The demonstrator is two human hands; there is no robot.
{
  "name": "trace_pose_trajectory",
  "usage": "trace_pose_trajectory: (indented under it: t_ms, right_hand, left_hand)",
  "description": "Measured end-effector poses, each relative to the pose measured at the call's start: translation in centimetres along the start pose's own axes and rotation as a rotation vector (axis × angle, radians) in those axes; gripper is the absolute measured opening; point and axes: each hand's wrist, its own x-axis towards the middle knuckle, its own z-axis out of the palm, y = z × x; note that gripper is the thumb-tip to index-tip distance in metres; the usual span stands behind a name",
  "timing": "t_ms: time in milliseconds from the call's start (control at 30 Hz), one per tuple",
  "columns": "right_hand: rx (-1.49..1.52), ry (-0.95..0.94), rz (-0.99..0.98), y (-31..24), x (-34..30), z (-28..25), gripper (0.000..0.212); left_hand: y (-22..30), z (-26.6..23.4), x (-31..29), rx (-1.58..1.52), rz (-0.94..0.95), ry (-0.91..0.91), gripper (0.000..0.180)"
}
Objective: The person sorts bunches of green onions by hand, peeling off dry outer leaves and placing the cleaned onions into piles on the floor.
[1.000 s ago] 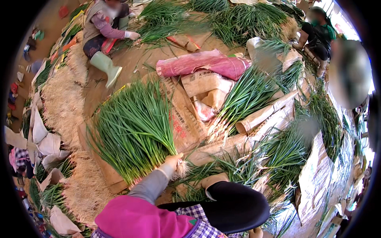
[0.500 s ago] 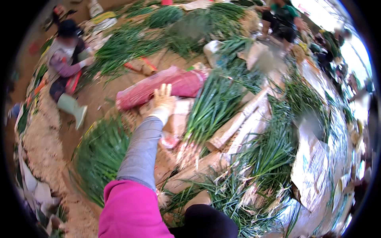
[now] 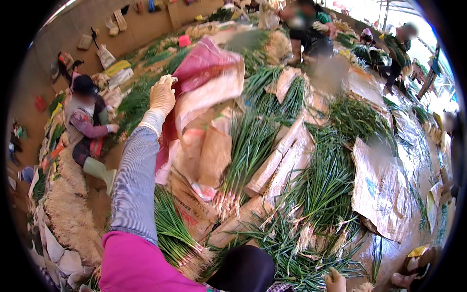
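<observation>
My left hand, in a pale glove with a grey striped sleeve below, is closed on the edge of a red and tan woven sack. The sack hangs opened out in the air, its tan side partly toward me. Beneath it lie folded tan and pinkish sacks. To their right rests a bunch of green onions, roots toward me. Another green onion bunch lies beside my left forearm. At the lower edge, only part of my right hand shows, near loose green onions; its fingers are mostly cut off.
Flattened sheets and more green onions cover the right side. A person in a dark cap sits at the left by a heap of pale roots. Another person sits at the far side. My knee is at the bottom.
My left hand went from lying spread on the rolled red sack to gripping its edge. The sack is now raised and unfolded, moved up and left. My right hand has come into view.
</observation>
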Motion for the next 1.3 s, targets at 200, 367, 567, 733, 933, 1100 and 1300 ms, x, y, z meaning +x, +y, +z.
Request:
trace_pose_trajectory:
  t_ms: [200, 367, 567, 733, 933, 1100, 1300]
  right_hand:
    - [0.255, 0.427, -0.368, 1.4, -1.2, -0.2, 0.041]
    - [0.537, 0.544, -0.586, -1.6, -5.6, -8.2, 0.093]
    - [0.626, 0.979, -0.519, 1.2, -5.0, -16.3, 0.122]
    - [0.853, 1.141, -0.319, 12.5, -8.6, -17.0, 0.127]
    - [1.594, 1.007, -0.629, 17.0, -12.7, -16.5, 0.126]
    - [1.569, 1.110, -0.479, 22.0, -16.5, -15.2, 0.112]
    - [1.621, 1.221, -0.470, 25.1, -16.3, -13.9, 0.066]
  left_hand:
    - [10.7, -14.1, 5.2, -0.168, 0.279, 0.304, 0.045]
    - [26.9, -23.8, 4.8, -0.375, 0.685, 0.393, 0.046]
    - [42.8, -30.2, -0.1, -0.793, 0.861, 0.175, 0.051]
    - [55.9, -31.1, -7.5, -0.925, 1.026, 0.079, 0.053]
    - [63.2, -30.1, -12.0, -1.379, 1.009, -0.413, 0.038]
    - [71.2, -30.4, -18.9, -1.450, 1.060, -0.608, 0.032]
    - [76.4, -30.7, -24.1, -1.454, 1.075, -0.754, 0.031]
